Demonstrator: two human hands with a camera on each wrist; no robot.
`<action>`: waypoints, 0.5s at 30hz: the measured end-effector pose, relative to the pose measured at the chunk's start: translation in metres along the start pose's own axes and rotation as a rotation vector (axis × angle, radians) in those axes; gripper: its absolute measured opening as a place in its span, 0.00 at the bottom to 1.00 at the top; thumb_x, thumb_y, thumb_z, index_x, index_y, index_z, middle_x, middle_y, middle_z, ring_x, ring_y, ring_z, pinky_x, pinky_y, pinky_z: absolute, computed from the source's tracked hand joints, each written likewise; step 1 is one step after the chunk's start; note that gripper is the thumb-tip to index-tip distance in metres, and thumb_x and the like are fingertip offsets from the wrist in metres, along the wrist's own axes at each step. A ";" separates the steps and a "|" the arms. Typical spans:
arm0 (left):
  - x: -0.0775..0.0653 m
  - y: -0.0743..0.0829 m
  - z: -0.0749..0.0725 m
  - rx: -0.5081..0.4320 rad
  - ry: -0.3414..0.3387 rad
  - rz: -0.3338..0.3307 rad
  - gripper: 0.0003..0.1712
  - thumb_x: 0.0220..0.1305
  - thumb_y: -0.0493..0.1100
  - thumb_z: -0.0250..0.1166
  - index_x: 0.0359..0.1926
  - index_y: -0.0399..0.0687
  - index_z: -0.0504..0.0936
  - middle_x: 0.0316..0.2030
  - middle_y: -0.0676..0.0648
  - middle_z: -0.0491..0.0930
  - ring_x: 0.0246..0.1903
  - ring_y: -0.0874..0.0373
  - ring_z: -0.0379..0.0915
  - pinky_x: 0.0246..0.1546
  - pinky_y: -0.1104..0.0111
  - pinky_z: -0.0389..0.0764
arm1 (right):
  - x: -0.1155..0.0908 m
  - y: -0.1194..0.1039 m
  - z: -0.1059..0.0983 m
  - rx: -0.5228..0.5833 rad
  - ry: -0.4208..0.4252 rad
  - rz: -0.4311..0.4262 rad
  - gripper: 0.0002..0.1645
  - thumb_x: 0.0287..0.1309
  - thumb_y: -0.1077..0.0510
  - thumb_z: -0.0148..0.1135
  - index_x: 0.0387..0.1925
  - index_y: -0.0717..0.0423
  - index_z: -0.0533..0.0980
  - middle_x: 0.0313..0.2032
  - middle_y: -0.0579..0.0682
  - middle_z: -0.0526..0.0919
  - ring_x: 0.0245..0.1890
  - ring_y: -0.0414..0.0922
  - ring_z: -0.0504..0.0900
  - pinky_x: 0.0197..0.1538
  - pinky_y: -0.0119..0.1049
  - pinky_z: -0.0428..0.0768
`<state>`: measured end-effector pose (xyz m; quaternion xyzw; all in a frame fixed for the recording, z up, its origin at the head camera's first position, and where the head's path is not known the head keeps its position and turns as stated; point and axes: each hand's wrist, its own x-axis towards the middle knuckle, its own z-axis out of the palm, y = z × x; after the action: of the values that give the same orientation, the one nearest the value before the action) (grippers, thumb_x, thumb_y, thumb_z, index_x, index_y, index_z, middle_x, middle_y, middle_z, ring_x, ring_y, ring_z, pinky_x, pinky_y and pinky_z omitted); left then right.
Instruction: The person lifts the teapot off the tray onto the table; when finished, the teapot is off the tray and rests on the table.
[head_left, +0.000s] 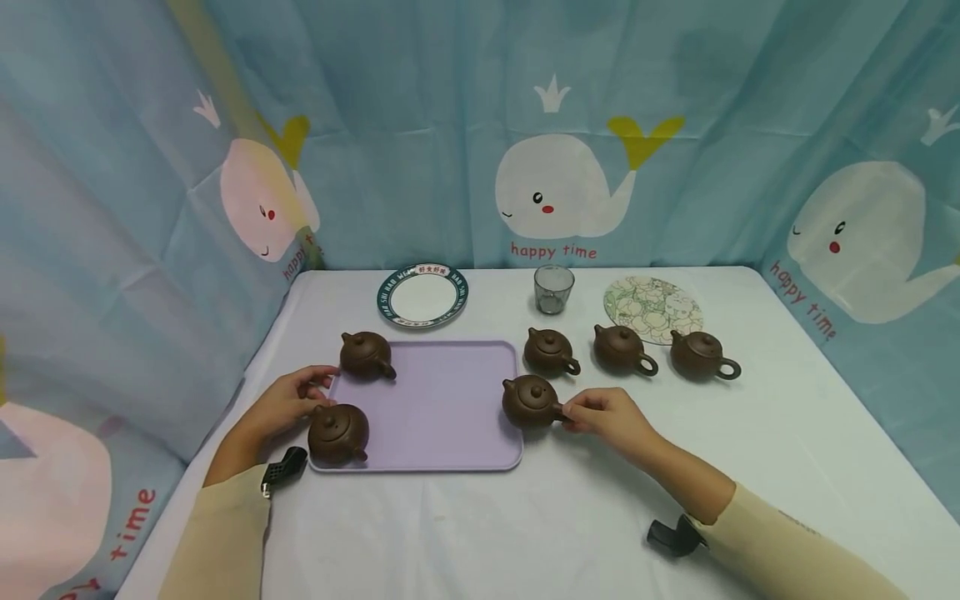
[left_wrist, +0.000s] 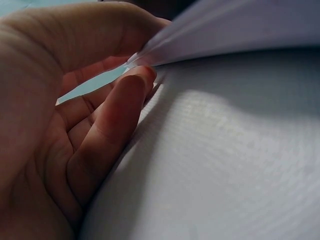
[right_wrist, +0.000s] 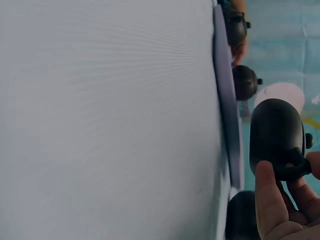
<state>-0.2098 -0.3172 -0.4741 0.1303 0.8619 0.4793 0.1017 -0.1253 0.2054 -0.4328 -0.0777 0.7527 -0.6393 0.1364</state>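
Observation:
My right hand (head_left: pixel 611 421) pinches the handle of a brown clay teapot (head_left: pixel 531 402), which overlaps the right edge of a lilac tray (head_left: pixel 442 408) in the head view. In the right wrist view this teapot (right_wrist: pixel 276 131) hangs beside the tray (right_wrist: pixel 227 95), its handle between thumb and fingers. My left hand (head_left: pixel 288 402) is at the tray's left side. The left wrist view has its fingers (left_wrist: pixel 111 122) pinching the tray's rim (left_wrist: pixel 215 35). Two more teapots are on the tray's left part, one at the back corner (head_left: pixel 365 356) and one at the front (head_left: pixel 338 435).
Beyond the tray's right side, three teapots stand in a row: a near one (head_left: pixel 550 352), a middle one (head_left: pixel 621 349) and a far one (head_left: pixel 699 356). Behind are a green-rimmed plate (head_left: pixel 422 297), a glass cup (head_left: pixel 553 292) and a round floral mat (head_left: pixel 652 308). A whale-print curtain (head_left: pixel 420 192) surrounds the table.

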 end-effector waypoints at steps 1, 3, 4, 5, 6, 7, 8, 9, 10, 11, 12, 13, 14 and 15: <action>0.000 0.001 0.000 -0.002 0.000 -0.002 0.35 0.56 0.28 0.66 0.65 0.30 0.66 0.49 0.33 0.71 0.35 0.58 0.77 0.35 0.71 0.75 | -0.003 0.001 -0.002 -0.001 0.004 0.000 0.15 0.63 0.65 0.59 0.40 0.79 0.77 0.39 0.62 0.83 0.40 0.52 0.84 0.45 0.40 0.80; 0.000 0.001 0.000 -0.004 0.001 -0.005 0.34 0.57 0.29 0.65 0.65 0.30 0.66 0.49 0.33 0.70 0.35 0.58 0.77 0.34 0.70 0.75 | -0.010 0.003 -0.007 -0.011 0.019 0.010 0.14 0.62 0.65 0.60 0.39 0.78 0.77 0.40 0.62 0.83 0.40 0.52 0.85 0.45 0.39 0.80; 0.001 0.000 0.000 -0.003 0.001 -0.005 0.34 0.57 0.29 0.65 0.65 0.30 0.66 0.49 0.33 0.70 0.35 0.58 0.76 0.34 0.70 0.75 | -0.013 0.005 -0.009 -0.021 0.026 0.013 0.14 0.62 0.64 0.60 0.39 0.78 0.78 0.40 0.61 0.83 0.40 0.52 0.85 0.45 0.39 0.80; 0.001 0.000 0.000 -0.003 0.002 -0.004 0.34 0.57 0.29 0.65 0.65 0.30 0.66 0.49 0.33 0.70 0.35 0.58 0.76 0.34 0.70 0.75 | -0.015 0.006 -0.011 -0.036 0.030 0.014 0.14 0.62 0.64 0.60 0.39 0.77 0.78 0.40 0.61 0.83 0.40 0.52 0.85 0.45 0.38 0.80; 0.001 -0.001 0.000 -0.003 0.003 -0.004 0.34 0.57 0.29 0.65 0.65 0.30 0.66 0.49 0.33 0.70 0.35 0.58 0.76 0.33 0.70 0.75 | -0.017 0.007 -0.012 -0.046 0.032 0.014 0.14 0.62 0.64 0.60 0.39 0.77 0.78 0.40 0.61 0.83 0.40 0.52 0.85 0.45 0.37 0.80; 0.001 -0.001 0.000 -0.002 0.004 -0.003 0.34 0.58 0.29 0.65 0.65 0.30 0.66 0.49 0.33 0.70 0.35 0.58 0.76 0.33 0.70 0.75 | -0.018 0.008 -0.014 -0.054 0.039 0.020 0.14 0.62 0.63 0.61 0.39 0.76 0.79 0.39 0.60 0.84 0.40 0.51 0.85 0.45 0.36 0.80; 0.001 -0.002 0.000 -0.003 0.005 -0.004 0.34 0.58 0.29 0.65 0.65 0.30 0.66 0.49 0.33 0.70 0.35 0.58 0.76 0.33 0.70 0.75 | -0.020 0.009 -0.015 -0.066 0.042 0.024 0.14 0.62 0.63 0.61 0.39 0.75 0.79 0.39 0.60 0.84 0.40 0.50 0.85 0.44 0.35 0.80; 0.002 -0.002 0.000 0.000 0.003 -0.003 0.34 0.58 0.29 0.65 0.66 0.30 0.66 0.50 0.33 0.70 0.35 0.58 0.76 0.33 0.70 0.75 | -0.021 0.010 -0.016 -0.078 0.045 0.027 0.14 0.62 0.62 0.61 0.39 0.74 0.80 0.38 0.59 0.85 0.39 0.49 0.85 0.44 0.34 0.80; 0.002 -0.002 0.000 0.001 0.004 -0.004 0.34 0.58 0.29 0.65 0.65 0.30 0.66 0.49 0.33 0.70 0.35 0.58 0.76 0.34 0.70 0.75 | -0.022 0.011 -0.018 -0.086 0.044 0.026 0.14 0.62 0.62 0.61 0.39 0.75 0.80 0.38 0.60 0.85 0.39 0.48 0.85 0.44 0.34 0.80; 0.002 -0.002 0.001 0.004 0.003 -0.006 0.34 0.58 0.29 0.65 0.65 0.30 0.66 0.49 0.33 0.70 0.35 0.58 0.76 0.34 0.70 0.75 | -0.023 0.012 -0.019 -0.089 0.044 0.027 0.15 0.62 0.62 0.61 0.39 0.75 0.79 0.38 0.60 0.85 0.39 0.47 0.85 0.43 0.34 0.80; 0.002 -0.001 0.001 0.007 0.002 -0.009 0.34 0.58 0.28 0.65 0.65 0.30 0.66 0.49 0.33 0.70 0.35 0.58 0.76 0.34 0.71 0.75 | -0.024 0.013 -0.019 -0.085 0.044 0.026 0.15 0.62 0.62 0.61 0.39 0.75 0.79 0.38 0.60 0.84 0.39 0.47 0.85 0.43 0.34 0.80; 0.001 0.000 0.001 0.011 0.002 -0.012 0.34 0.58 0.28 0.65 0.65 0.29 0.66 0.49 0.33 0.70 0.34 0.58 0.75 0.34 0.71 0.75 | -0.025 0.014 -0.020 -0.083 0.045 0.026 0.15 0.62 0.62 0.61 0.38 0.76 0.79 0.38 0.61 0.84 0.38 0.47 0.85 0.43 0.34 0.80; 0.001 0.001 0.001 0.016 0.003 -0.016 0.34 0.58 0.27 0.65 0.65 0.28 0.66 0.49 0.32 0.70 0.34 0.58 0.75 0.34 0.71 0.75 | -0.026 0.014 -0.020 -0.077 0.041 0.023 0.15 0.62 0.63 0.61 0.39 0.77 0.79 0.39 0.61 0.84 0.38 0.47 0.85 0.43 0.34 0.80; 0.001 0.002 0.001 0.025 0.004 -0.018 0.33 0.57 0.27 0.65 0.65 0.28 0.66 0.49 0.32 0.70 0.34 0.57 0.75 0.34 0.71 0.75 | -0.026 0.015 -0.020 -0.070 0.039 0.019 0.15 0.62 0.63 0.61 0.39 0.77 0.78 0.39 0.62 0.83 0.38 0.46 0.85 0.43 0.35 0.80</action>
<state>-0.2104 -0.3152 -0.4734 0.1227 0.8691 0.4680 0.1029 -0.1055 0.2345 -0.4418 -0.0626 0.7779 -0.6126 0.1249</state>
